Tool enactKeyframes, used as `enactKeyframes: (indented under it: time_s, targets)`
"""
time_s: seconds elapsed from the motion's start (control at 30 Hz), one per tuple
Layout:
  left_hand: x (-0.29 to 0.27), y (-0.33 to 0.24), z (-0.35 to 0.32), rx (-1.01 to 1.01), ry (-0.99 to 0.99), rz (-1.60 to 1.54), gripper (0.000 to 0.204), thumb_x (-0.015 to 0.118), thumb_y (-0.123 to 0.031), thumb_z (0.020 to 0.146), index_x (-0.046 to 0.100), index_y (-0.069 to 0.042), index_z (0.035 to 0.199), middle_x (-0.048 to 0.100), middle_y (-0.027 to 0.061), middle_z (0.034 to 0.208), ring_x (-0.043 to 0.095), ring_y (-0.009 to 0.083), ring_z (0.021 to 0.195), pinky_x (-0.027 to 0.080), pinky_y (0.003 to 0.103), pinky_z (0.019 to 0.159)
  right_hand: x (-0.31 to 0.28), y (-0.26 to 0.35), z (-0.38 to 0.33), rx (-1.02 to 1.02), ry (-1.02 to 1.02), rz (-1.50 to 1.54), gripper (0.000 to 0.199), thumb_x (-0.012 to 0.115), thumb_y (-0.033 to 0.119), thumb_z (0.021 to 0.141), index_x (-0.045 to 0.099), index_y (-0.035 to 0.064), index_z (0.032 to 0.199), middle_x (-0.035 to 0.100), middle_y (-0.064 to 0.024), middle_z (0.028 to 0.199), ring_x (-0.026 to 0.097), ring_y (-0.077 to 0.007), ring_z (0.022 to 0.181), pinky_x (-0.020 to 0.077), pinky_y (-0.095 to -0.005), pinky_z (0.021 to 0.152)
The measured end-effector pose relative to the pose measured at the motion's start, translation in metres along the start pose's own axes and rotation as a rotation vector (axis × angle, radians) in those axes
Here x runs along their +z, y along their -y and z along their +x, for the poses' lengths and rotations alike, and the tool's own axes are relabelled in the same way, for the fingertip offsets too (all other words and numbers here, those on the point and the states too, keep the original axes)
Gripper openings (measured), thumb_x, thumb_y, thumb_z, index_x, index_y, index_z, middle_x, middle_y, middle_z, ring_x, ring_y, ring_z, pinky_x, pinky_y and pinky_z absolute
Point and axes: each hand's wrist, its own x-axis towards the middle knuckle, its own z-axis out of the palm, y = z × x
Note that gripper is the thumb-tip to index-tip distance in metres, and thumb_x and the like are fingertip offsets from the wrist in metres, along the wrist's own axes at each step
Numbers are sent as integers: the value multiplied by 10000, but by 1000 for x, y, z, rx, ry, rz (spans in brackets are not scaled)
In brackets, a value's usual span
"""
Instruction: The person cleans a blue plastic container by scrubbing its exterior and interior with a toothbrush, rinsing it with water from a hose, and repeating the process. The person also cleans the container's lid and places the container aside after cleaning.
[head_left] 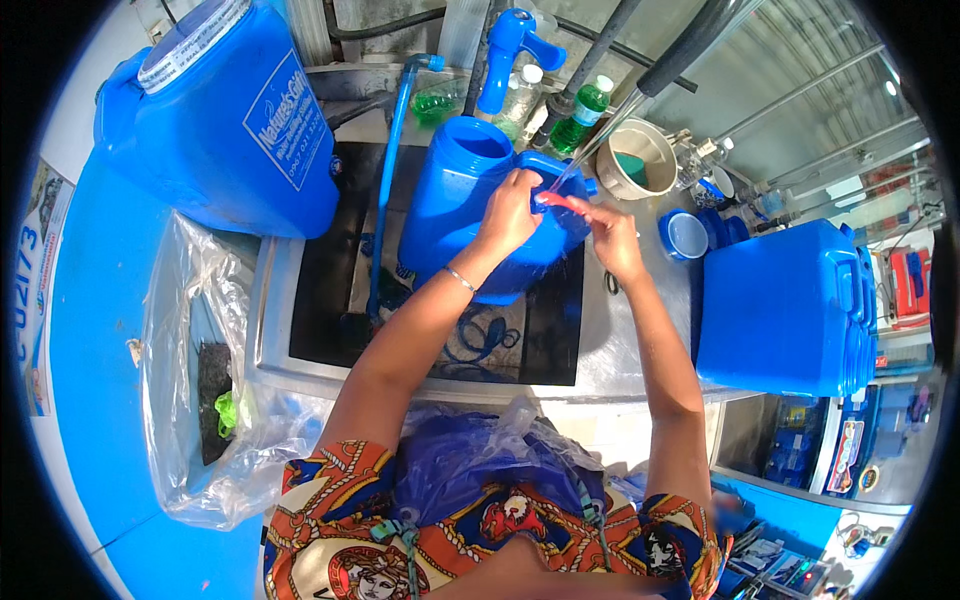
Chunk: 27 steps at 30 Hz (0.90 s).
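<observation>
Over the sink point(268, 320), my left hand point(513, 212) is closed around a small dark blue piece point(541, 199), mostly hidden by the fingers. My right hand point(614, 240) grips a slim red-handled tool point(563, 202) whose tip meets that piece; its working end is too small to make out. A thin stream of water point(585, 148) runs down beside both hands. Directly beneath them, a large blue water jug point(432, 215) with a wide round mouth stands upright in the sink. Its far right part lies close behind my fingers.
Another blue jug point(225, 130) with a white-sealed lid stands at the left. More blue jugs point(775, 310) are at the right. Behind the sink are a blue tap point(508, 55), a green bottle point(582, 115) and a beige bucket point(612, 165). Clear plastic sheeting point(185, 370) hangs at the left.
</observation>
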Motion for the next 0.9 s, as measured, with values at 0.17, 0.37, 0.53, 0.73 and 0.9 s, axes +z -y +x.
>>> enactKeyframes:
  time_s: [0.17,0.37,0.53,0.73,0.9]
  targets:
    - [3,-4,-4,36,6,24,540,788,26,570,553,-12,1055,609,188,1037,606,377,996,504,421,836,-1,-1,-1,-4,-16,72,498,571,-123,801,696,190,1168,637,-144,774,613,-239,659,492,-334,669]
    - [10,-6,-9,53,38,24,577,775,39,586,521,-13,1101,601,197,1045,597,394,1002,496,428,843,1,-6,-11,-4,11,98,461,571,-47,794,717,234,1130,667,-138,824,659,-298,736,508,-398,687]
    - [7,-7,-10,50,72,21,592,777,50,589,515,-16,1117,600,197,1046,593,393,1017,490,428,853,-9,-39,-29,224,28,-423,380,529,91,867,686,266,1166,679,-147,903,661,-353,831,472,-517,728]
    - [1,-7,-4,10,228,89,535,809,-65,631,550,-18,1097,611,189,1090,596,381,992,484,428,858,-17,-67,-87,670,111,-545,327,514,169,909,643,246,1199,668,-201,971,651,-398,894,503,-531,754]
    - [17,-10,3,98,302,253,444,814,-191,673,640,-49,1056,626,170,1077,579,355,1017,447,430,909,-1,-57,-88,731,70,-696,440,588,221,898,523,219,1333,648,-203,1111,574,-360,1128,449,-478,938]
